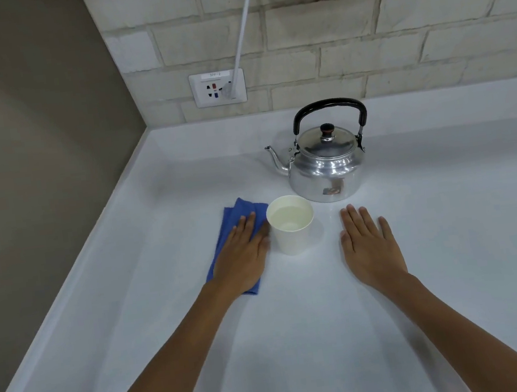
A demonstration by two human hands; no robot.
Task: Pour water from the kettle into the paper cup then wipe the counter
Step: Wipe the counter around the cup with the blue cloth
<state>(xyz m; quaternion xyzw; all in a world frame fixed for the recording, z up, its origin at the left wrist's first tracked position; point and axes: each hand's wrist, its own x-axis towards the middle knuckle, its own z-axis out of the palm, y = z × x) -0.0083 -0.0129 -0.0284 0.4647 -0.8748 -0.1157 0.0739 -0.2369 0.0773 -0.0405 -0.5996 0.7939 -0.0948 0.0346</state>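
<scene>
Pouring looks done; wiping is the step in hand.
The cup [291, 224] holds water, with the kettle [328, 161] upright just behind it. Left hand [242, 256] lies flat on the cloth [236, 213] left of the cup; right hand [370, 240] rests flat, empty, to its right. Next: slide the cloth across the counter [300, 337], skirting the cup.

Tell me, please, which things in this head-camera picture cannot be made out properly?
- Blue cloth: its middle is hidden under the left hand, flat on it.
- Kettle: the lid is on, so any water left inside is hidden.
- Wall socket: its label is too small to read.
- White cable: runs out past the top edge, so what it feeds is unseen.
- Counter: spills near the right hand are not discernible.
</scene>
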